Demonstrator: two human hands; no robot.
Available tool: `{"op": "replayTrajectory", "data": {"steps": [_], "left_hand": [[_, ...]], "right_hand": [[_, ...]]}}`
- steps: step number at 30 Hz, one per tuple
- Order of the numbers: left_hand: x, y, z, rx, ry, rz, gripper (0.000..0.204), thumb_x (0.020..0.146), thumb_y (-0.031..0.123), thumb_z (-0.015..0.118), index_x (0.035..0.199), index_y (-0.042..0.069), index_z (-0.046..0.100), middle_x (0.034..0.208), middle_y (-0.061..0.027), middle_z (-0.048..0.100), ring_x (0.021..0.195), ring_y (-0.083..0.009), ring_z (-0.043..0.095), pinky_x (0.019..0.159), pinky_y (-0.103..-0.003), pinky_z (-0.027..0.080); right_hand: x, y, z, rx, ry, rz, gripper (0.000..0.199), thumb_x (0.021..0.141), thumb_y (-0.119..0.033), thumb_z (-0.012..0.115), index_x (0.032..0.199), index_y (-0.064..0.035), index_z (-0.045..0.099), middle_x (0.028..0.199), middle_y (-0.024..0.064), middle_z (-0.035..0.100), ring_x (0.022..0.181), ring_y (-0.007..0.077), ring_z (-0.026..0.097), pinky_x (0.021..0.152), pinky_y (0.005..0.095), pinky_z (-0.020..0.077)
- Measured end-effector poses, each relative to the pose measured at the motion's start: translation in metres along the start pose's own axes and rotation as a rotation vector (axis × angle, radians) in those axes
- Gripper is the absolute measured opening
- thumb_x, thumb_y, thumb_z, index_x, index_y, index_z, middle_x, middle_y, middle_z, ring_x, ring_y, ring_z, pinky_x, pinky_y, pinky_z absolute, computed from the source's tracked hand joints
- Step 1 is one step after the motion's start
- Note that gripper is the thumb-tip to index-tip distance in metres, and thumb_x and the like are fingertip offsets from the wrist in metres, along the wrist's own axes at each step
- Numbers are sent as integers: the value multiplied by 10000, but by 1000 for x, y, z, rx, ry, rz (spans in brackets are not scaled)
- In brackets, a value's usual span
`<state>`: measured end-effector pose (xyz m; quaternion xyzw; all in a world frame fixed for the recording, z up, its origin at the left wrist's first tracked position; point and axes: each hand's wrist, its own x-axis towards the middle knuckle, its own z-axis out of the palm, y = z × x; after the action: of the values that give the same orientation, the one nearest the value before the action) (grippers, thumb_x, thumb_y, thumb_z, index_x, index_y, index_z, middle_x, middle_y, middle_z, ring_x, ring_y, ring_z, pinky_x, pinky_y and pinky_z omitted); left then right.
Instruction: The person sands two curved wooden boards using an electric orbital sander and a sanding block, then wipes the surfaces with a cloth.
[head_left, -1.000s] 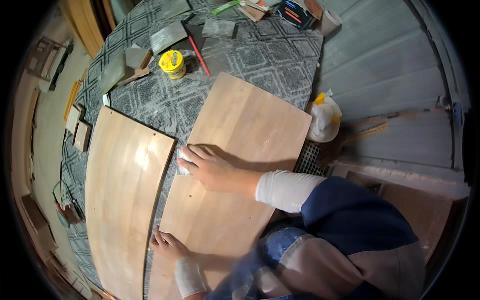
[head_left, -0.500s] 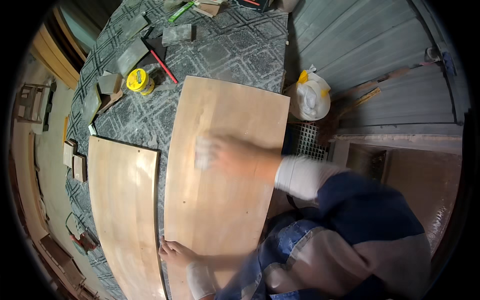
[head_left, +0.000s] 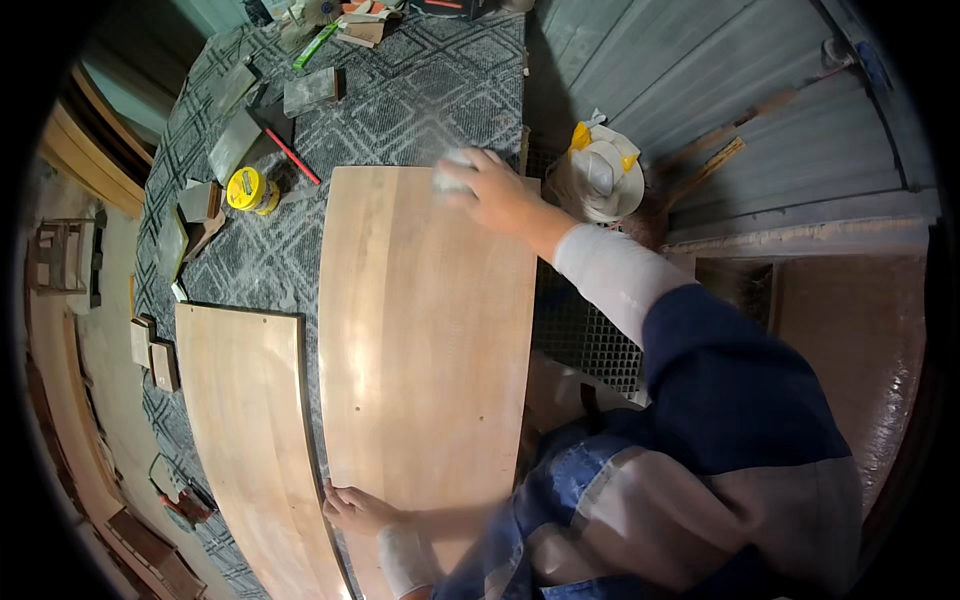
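Two boards lie side by side; my right hand (head_left: 495,190) presses a grey pad (head_left: 452,172) at the wide board's (head_left: 420,330) far edge, left hand (head_left: 355,508) spread flat on its near edge, yellow tin (head_left: 247,189) well clear.

The broad face of the large wooden panel (head_left: 425,340) lies bare between the right hand (head_left: 490,190) at its far edge and the left hand (head_left: 355,508) at its near corner. A narrow strip of patterned worktop (head_left: 420,100) separates it from the second panel (head_left: 250,430) on the left. Beyond the far edge, a yellow tin (head_left: 247,188), a red pencil (head_left: 293,156) and grey blocks (head_left: 310,90) crowd the left, while a white bag (head_left: 605,175) stands close off the right corner.
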<state>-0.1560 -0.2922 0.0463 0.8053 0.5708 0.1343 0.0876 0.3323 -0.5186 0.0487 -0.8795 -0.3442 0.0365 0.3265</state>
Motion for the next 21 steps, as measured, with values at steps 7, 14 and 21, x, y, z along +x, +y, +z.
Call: {"op": "replayTrajectory", "data": {"steps": [7,14,21], "left_hand": [[1,0,1,-24,-8,-16,410,1041,257,406,1278,65,680,1190,-130,559,1049,-278,563,873,-409,477],[0,1,-1,-25,18,38,423,1042,280,402,1272,62,682,1170,-177,581,1089,-327,560,908,-438,468],[0,-8,6,-37,46,49,424,1057,317,433,1258,40,684,1162,-178,572,1043,-314,573,872,-436,475]], "right_hand": [[-43,1,14,-170,68,-183,468,892,-191,702,1345,-125,609,1424,188,505,1277,448,485,1052,548,436],[-138,-154,65,110,-124,-368,254,933,-193,568,1138,-74,658,1232,140,607,1200,343,568,1043,469,469],[-131,-90,61,-52,32,-435,329,909,-210,596,1214,-162,709,1399,124,589,1273,319,549,1085,509,428]]}}
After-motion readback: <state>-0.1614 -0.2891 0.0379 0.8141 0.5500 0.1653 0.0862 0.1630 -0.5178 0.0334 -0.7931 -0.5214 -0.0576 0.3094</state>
